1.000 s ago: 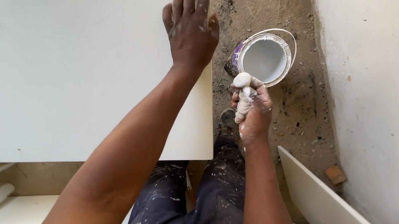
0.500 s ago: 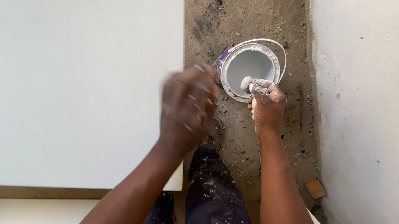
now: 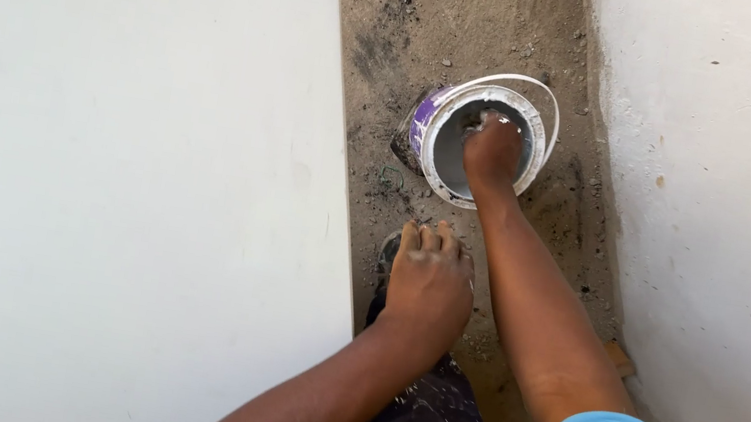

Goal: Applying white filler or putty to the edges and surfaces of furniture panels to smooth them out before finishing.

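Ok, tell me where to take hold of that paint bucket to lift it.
Probably by the wire handle, coming from above on the wall side. The paint bucket stands upright and open on the dirt; the handle lies folded along its far rim, and the right hand fills the mouth.

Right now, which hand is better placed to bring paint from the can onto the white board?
Right. The right hand is already down inside the paint can; the left hand rests on the knee, beside the white board.
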